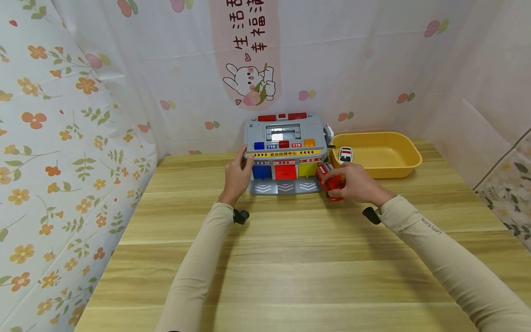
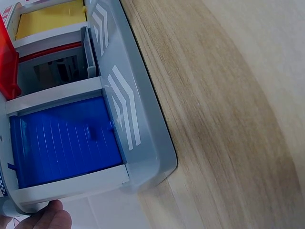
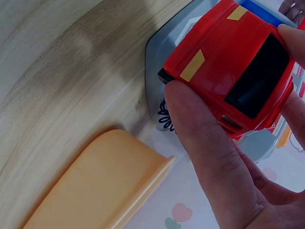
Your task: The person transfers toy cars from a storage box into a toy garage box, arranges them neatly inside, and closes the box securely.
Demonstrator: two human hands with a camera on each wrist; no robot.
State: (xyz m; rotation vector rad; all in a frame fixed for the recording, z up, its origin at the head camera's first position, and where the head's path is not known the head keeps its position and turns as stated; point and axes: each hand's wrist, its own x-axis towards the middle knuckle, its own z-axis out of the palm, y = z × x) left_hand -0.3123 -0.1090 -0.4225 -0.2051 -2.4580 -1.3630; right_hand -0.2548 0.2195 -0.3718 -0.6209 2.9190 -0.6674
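Note:
A grey toy emergency-station garage (image 1: 286,150) stands against the back curtain, with blue, red and yellow doors. In the left wrist view the blue door (image 2: 66,140) is down, while the red door (image 2: 7,67) is swung up from its bay. My left hand (image 1: 237,177) holds the garage's left front corner, the thumb at the front below the roof edge. Between thumb and fingers, my right hand (image 1: 356,184) pinches a red toy fire truck (image 3: 233,62) at the right end of the garage's ramp. Part of the truck is hidden by the hand.
A yellow plastic bin (image 1: 379,174) stands right of the garage, with a small white and black toy car (image 1: 345,155) inside at its left end. Behind is a printed curtain (image 1: 178,69). The wooden table (image 1: 290,263) extends in front.

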